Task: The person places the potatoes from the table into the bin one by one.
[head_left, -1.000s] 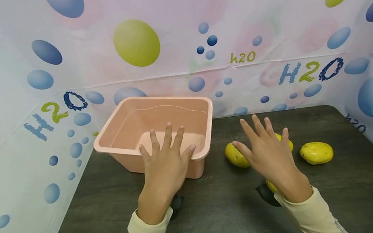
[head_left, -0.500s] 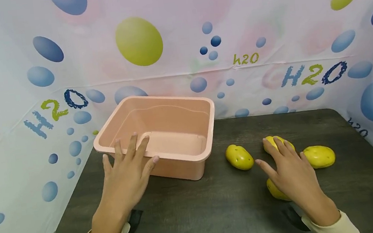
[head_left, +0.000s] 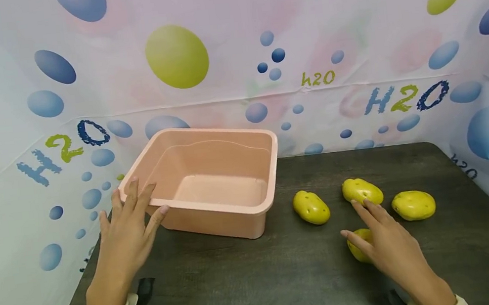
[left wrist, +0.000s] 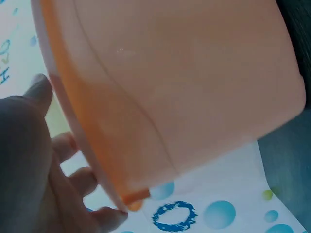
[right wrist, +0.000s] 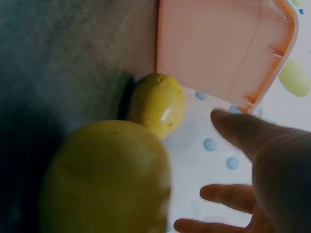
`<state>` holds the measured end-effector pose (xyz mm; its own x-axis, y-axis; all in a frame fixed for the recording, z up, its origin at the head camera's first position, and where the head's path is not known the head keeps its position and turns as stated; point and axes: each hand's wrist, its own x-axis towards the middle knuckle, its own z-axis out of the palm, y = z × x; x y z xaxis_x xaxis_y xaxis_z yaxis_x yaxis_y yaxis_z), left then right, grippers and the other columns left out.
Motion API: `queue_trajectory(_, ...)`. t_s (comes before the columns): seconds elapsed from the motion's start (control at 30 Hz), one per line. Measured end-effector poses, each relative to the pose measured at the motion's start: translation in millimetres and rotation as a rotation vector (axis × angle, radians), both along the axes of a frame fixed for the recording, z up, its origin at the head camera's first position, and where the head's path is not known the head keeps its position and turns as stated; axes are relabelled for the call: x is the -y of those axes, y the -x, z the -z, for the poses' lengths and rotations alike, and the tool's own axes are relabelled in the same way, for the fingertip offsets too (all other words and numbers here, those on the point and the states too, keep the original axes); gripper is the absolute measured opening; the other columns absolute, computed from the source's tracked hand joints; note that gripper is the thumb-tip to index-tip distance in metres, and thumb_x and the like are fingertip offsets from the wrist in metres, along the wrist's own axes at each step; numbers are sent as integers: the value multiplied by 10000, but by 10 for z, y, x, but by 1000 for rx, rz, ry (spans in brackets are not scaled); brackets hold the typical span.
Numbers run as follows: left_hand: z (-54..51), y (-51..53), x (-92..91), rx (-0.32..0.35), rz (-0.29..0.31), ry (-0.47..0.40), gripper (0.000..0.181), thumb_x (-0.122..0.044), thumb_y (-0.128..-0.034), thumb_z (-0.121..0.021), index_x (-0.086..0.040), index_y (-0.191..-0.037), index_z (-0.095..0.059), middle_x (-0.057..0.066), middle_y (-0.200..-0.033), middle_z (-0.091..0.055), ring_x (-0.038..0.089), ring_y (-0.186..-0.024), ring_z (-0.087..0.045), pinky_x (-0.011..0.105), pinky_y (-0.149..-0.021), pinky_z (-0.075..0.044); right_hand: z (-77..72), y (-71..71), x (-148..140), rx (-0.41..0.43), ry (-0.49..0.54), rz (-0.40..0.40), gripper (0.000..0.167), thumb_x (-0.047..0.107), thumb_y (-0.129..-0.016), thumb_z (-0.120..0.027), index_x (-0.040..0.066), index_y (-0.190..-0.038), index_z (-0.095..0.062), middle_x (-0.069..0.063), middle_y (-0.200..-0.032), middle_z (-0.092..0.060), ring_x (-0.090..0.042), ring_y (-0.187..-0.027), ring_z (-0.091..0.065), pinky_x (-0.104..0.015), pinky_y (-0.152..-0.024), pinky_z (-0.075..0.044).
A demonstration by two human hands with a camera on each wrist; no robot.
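A pink plastic basin (head_left: 216, 219) stands on the table at the left of the head view. My left hand (head_left: 121, 242) is at its front left corner, fingers spread over the rim (left wrist: 73, 121); I cannot tell if they touch it. My right hand (head_left: 393, 244), fingers extended, hovers over the nearest yellow potato (head_left: 358, 250) and partly hides it. That potato (right wrist: 107, 179) looms large in the right wrist view, apart from the thumb. Beyond the fingertips lies another potato (head_left: 362, 191), with one to the right (head_left: 413, 205) and one nearer the basin (head_left: 311, 207).
The dark wooden table (head_left: 258, 280) carries everything. A white sheet (head_left: 224, 40) with blue and green spots and H2O lettering hangs behind it and along both sides. Black straps (head_left: 144, 292) show beneath the wrists.
My left hand has moved left, from the basin's front middle to its left corner. My right hand has moved right and nearer, uncovering the back potato. Basin and potatoes stay put.
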<state>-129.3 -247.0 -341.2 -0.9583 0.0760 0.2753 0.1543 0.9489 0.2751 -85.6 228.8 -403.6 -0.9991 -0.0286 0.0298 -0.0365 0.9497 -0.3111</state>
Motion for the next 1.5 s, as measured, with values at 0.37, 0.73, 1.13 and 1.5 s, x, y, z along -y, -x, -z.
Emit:
queue_trajectory(0.37, 69, 174, 297, -95, 44, -125, 588, -495, -1082, -509, -153, -1558, -467, 238, -1726, -192, 632, -1522, -178, 864, -1112, -166, 229, -97, -243, -75, 121, -216, 822, 433, -871, -837, 106, -1547, -503, -258, -1561, -473, -533, -1269, -582, -624, -827, -566)
queue_trajectory(0.73, 214, 270, 459, -148, 71, -235, 554, -418, -995, -708, -193, -1480, -565, 176, -1709, -296, 569, -1472, -361, 855, -998, -327, 439, -153, -437, -220, 171, -334, 844, 315, -804, -909, 161, -1539, -525, -172, -1515, -559, -412, -1252, -600, -640, -909, -547)
queue_trajectory(1.13, 446, 381, 476, -256, 133, -588, 423, -23, -919, -775, -49, -1332, -685, 82, -1672, -374, 442, -1458, -409, -3, -902, -407, 528, -177, -530, -226, 199, -362, 914, 301, -751, -946, 197, -1549, -512, -115, -1482, -598, -337, -1219, -610, -607, -886, -562)
queue_trajectory(1.5, 499, 416, 409, -263, 112, -718, 365, 85, -899, -745, 31, -1256, -692, 16, -1649, -401, 208, -1446, -408, 40, -927, -453, 560, -167, -581, -223, 197, -360, 888, 306, -733, -960, 202, -1513, -549, -53, -1427, -635, 68, -1252, -509, -407, -861, -596)
